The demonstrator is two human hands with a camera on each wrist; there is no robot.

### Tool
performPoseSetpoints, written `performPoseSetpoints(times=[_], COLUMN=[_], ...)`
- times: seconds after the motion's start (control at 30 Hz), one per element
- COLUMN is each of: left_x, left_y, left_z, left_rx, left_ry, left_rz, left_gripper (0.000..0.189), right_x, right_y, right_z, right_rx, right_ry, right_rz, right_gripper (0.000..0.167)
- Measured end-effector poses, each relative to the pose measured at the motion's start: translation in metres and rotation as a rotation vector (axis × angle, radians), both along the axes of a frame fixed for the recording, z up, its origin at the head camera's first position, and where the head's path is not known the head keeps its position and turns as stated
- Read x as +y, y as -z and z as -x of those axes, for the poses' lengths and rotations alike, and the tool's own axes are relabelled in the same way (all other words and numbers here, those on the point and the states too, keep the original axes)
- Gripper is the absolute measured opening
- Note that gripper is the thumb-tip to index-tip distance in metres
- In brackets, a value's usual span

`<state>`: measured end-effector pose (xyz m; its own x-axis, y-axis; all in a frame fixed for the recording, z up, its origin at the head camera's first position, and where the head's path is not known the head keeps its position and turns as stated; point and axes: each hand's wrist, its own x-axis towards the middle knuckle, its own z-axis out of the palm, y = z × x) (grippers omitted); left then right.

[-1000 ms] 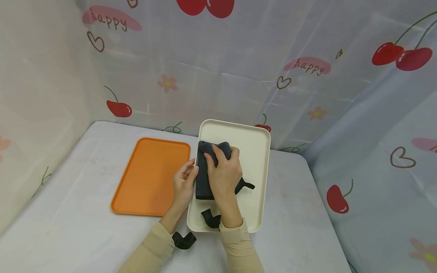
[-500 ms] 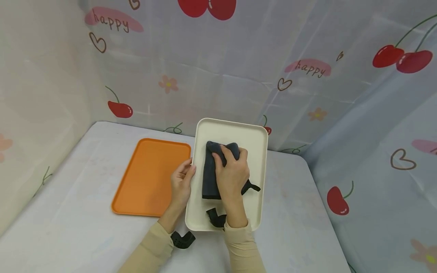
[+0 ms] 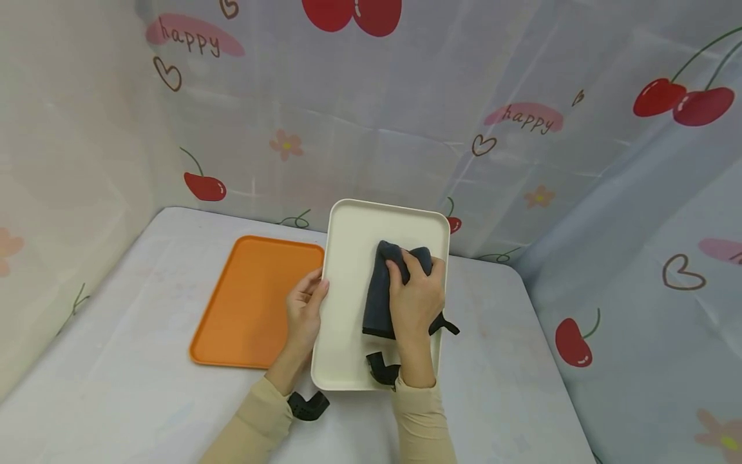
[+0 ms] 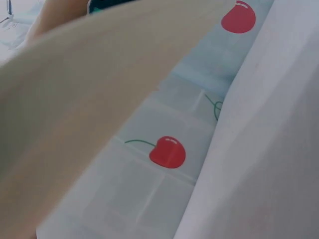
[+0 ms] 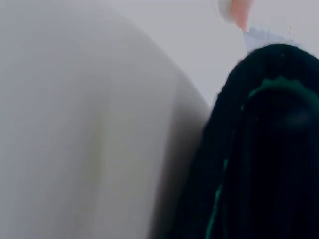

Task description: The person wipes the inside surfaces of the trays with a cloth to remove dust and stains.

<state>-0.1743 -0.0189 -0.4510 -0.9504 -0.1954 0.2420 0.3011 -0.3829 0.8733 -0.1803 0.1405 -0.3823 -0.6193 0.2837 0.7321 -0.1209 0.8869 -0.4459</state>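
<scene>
My left hand (image 3: 303,316) grips the left rim of a cream rectangular tray (image 3: 348,296), thumb on the near side of the edge. The tray's far end reaches above the table's back edge in the head view. My right hand (image 3: 416,299) pinches a bunched dark grey cloth (image 3: 379,303) with a black border, lying against the tray's face. A black strap or loop (image 3: 446,324) sticks out at the cloth's right, past the tray rim. The palm side of the right hand is hidden. In the right wrist view a dark, fuzzy-edged shape (image 5: 269,149) fills the right side.
An orange tray (image 3: 261,303) lies on the white-covered table (image 3: 504,361), left of the cream tray and partly behind the left hand. Black wrist devices (image 3: 308,406) show at both wrists. A cherry-print curtain (image 3: 406,154) hangs behind the table and at its sides.
My right hand and the cloth have moved rightward across the cream tray, from its left rim to its right side. Held in my left hand, the tray has shifted slightly left.
</scene>
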Motion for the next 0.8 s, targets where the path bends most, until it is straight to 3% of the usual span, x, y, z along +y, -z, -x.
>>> performPoseSetpoints(times=[0.5,0.8], left_x=[-0.004,-0.003], left_y=[0.0,-0.001], left_z=[0.001,0.0], left_rx=[0.018,-0.01], left_ry=[-0.009,-0.01], left_rz=[-0.009,0.008], left_gripper=[0.032,0.032], right_x=[0.038,0.044], right_y=[0.005,0.009], right_z=[-0.001,-0.002], right_rx=[-0.053,-0.023], right_ry=[0.183,0.192], right_rz=[0.012,0.024], right_gripper=[0.032,0.031])
